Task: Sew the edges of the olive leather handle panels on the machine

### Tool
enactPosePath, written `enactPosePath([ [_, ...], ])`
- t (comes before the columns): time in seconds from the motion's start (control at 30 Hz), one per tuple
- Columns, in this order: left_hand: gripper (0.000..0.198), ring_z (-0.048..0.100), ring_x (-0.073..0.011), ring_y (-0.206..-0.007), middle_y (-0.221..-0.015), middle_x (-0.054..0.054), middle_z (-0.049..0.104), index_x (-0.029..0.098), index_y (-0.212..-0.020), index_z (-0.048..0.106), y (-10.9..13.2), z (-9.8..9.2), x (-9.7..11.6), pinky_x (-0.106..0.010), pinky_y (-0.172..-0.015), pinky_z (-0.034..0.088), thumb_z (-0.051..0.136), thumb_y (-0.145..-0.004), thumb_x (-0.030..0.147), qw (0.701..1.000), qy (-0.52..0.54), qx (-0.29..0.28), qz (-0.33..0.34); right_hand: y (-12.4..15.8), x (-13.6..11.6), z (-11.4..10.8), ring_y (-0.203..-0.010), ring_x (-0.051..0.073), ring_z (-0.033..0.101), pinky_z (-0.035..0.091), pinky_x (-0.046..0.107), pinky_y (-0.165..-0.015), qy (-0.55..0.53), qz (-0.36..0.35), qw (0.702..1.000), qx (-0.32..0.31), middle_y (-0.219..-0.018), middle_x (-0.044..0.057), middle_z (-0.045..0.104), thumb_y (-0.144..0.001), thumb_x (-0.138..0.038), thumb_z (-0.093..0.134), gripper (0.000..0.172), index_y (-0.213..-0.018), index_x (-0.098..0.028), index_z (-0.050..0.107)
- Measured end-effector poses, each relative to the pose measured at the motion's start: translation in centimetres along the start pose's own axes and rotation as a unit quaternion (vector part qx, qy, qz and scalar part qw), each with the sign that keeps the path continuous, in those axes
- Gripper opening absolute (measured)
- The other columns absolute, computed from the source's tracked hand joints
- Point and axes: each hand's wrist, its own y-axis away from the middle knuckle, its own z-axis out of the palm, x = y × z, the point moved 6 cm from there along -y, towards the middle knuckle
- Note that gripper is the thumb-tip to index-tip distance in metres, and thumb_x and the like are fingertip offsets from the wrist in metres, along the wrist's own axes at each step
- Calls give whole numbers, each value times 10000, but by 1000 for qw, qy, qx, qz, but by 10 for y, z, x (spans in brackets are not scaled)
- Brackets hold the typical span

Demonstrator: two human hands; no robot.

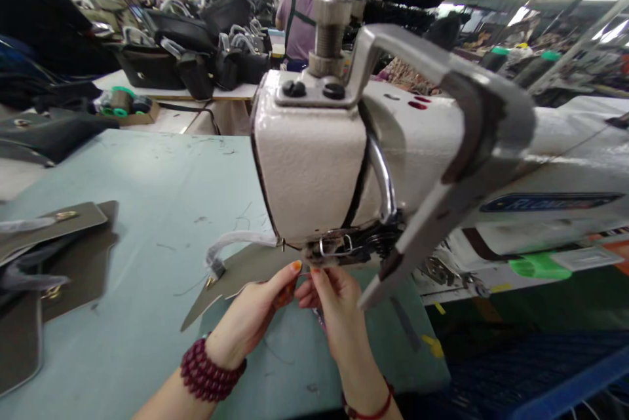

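Note:
Just below the needle area of a white sewing machine [312,164], my two hands meet with thumb tips close together. My left hand [268,299] is closed in a pinch, with something orange-red showing at its curled fingers. My right hand [337,295] is closed too, thumb against the fingers, and a small dark and pale thing shows under it. A fine line like a thread seems to run between the thumbs; what each hand pinches is too small to name. A grey-brown bag panel [246,269] with a wrapped handle [236,240] lies behind my left hand, partly under the machine head.
More grey-brown panels [93,263] with wrapped handles lie on the pale green table [147,177] at left. A grey metal bracket [442,210] slants down beside my right hand. Dark bags [152,63] and thread spools [122,102] stand behind; a person [299,20] is farther back.

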Motion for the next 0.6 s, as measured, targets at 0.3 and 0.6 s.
enactPosePath([
  [0.3, 342, 460, -146, -656, -639, -9, 527, 125, -628, 649, -2, -2, -2, -288, -667, 393, 725, -724, 445, 1000, 10, -2, -3, -1, -7, 3, -413, 96, 593, 461, 149, -445, 8, 2, 999, 34, -548, 47, 684, -834, -395, 591, 320, -670, -128, 652],
  [0.6, 288, 483, -166, -657, -571, -13, 546, 136, -575, 678, -7, -1, 11, -278, -640, 390, 746, -685, 394, 999, -27, 10, 35, -4, -12, 5, -382, 104, 588, 461, 157, -412, 23, 11, 998, 58, -512, 34, 668, -807, -403, 603, 329, -613, -139, 632],
])
